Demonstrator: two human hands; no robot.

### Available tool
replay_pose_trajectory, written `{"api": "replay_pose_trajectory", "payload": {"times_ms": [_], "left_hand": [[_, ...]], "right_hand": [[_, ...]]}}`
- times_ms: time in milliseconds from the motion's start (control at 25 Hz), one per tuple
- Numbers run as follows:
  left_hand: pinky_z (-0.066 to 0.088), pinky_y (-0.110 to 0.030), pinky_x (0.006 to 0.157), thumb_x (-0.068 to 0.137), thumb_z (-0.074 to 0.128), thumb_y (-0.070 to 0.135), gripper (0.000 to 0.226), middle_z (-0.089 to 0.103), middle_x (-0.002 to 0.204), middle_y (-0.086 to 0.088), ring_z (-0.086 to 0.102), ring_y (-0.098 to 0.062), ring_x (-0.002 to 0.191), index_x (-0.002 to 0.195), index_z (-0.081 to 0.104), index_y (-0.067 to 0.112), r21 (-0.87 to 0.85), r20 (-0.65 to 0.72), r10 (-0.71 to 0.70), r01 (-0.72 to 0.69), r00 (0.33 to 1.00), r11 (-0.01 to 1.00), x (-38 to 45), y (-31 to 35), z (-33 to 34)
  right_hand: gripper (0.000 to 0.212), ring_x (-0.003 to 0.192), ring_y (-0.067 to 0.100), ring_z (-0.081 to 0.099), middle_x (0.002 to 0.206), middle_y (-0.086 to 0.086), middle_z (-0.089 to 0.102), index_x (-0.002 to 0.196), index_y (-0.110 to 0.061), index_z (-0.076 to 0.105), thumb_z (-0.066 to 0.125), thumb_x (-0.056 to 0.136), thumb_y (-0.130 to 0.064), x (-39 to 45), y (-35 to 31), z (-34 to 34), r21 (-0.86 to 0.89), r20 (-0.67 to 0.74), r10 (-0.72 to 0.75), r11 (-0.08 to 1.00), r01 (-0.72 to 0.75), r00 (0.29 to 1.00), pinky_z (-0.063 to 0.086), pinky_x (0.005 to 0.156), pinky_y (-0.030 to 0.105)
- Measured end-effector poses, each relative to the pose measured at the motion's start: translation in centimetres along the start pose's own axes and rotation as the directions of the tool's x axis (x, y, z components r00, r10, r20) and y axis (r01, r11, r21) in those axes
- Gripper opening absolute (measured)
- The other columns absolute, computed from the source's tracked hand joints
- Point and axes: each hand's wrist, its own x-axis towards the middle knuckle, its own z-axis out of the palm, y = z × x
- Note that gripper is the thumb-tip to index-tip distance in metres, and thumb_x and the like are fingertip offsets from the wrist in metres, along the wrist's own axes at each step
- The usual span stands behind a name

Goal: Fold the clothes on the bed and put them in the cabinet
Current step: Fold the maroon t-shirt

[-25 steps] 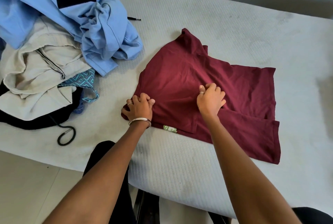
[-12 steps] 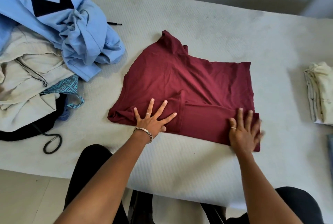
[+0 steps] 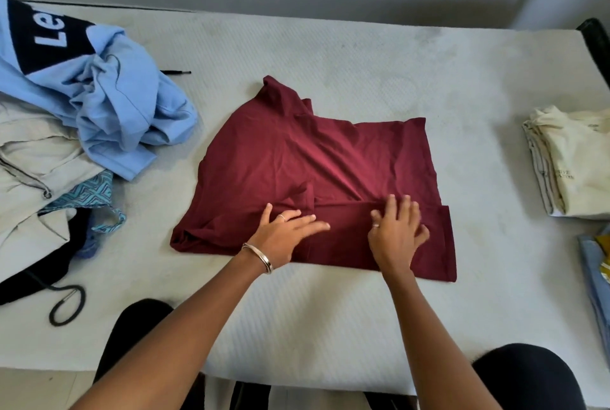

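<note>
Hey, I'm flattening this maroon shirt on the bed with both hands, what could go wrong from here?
1. The maroon shirt is bunched at its left corner, beyond your left hand; folding over that would likely lock in creases.
2. Your right hand presses the folded strip, whose right end sticks out past the edge above; the next fold may come out crooked.
3. The blue hoodie in the unfolded pile lies close, so a wide fold could snag it.
</note>
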Motion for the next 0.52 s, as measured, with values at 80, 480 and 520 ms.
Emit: {"api": "replay_pose_trajectory", "payload": {"times_ms": [80, 480, 520], "left_hand": [[0.047, -0.048, 0.091, 0.078, 0.05, 0.002, 0.063, 0.066, 0.114, 0.003, 0.06, -0.025, 0.103, 0.13, 0.046, 0.036, -0.396, -0.293, -0.228, 0.099, 0.929, 0.913, 3.1, -1.7, -1.3], [0.038, -0.063, 0.097, 0.073, 0.079, 0.012, 0.104, 0.003, 0.159, 0.017, 0.013, -0.029, 0.144, 0.15, 0.015, 0.043, -0.041, -0.002, -0.33, 0.33, 0.944, 0.943, 19.4, -11.4, -8.5], [0.035, -0.066, 0.095, 0.073, 0.079, 0.012, 0.107, -0.001, 0.158, 0.019, 0.008, -0.028, 0.145, 0.149, 0.011, 0.048, -0.002, 0.063, -0.322, 0.323, 0.945, 0.947, 20.0, -11.6, -8.5]], "right_hand": [[0.045, 0.14, 0.032, 0.031, 0.15, 0.012, 0.041, 0.142, -0.011, 0.045, 0.048, 0.099, -0.023, 3.4, -1.6, -1.8, 0.102, -0.087, 0.037, 0.994, -0.028, 0.996, 0.027, 0.106, 0.058], [0.056, 0.136, 0.025, 0.034, 0.131, -0.001, 0.051, 0.135, -0.023, 0.05, 0.073, 0.084, -0.032, 24.2, -2.2, -6.0, -0.157, 0.241, -0.306, 0.924, 0.348, 0.921, 0.014, 0.107, 0.059], [0.041, 0.129, 0.025, 0.042, 0.116, -0.002, 0.057, 0.122, -0.022, 0.06, 0.074, 0.084, -0.028, 25.7, -1.7, -6.9, -0.164, 0.252, -0.307, 0.921, 0.354, 0.918, 0.016, 0.105, 0.058]]}}
